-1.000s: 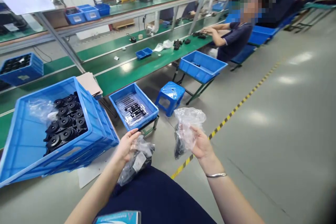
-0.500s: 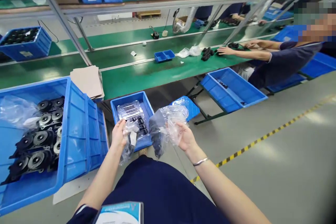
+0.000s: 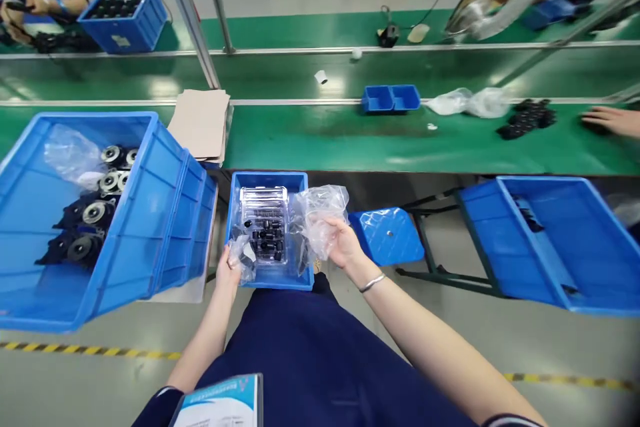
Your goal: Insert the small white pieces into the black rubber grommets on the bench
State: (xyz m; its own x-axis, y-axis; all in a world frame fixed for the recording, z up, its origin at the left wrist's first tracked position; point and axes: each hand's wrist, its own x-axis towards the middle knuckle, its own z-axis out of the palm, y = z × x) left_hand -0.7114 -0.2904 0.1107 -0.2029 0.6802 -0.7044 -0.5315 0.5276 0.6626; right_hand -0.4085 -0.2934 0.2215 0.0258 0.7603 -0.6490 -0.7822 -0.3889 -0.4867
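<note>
My left hand is closed on a small clear plastic bag with a white label, over the left rim of a small blue bin. My right hand pinches a larger crumpled clear plastic bag at the bin's right side. Inside the bin lies a clear plastic tray with rows of small black cylindrical parts. What the bags contain, if anything, I cannot make out.
At left stands a large blue crate with black and silver round parts. Brown cardboard sheets lie on the green bench. To the right are a blue stool and a divided blue bin. A co-worker's hand rests at far right.
My view has turned left and down, and I stand closer to the bench. Both hands, still holding the bags, are now over the sides of the small blue bin.
</note>
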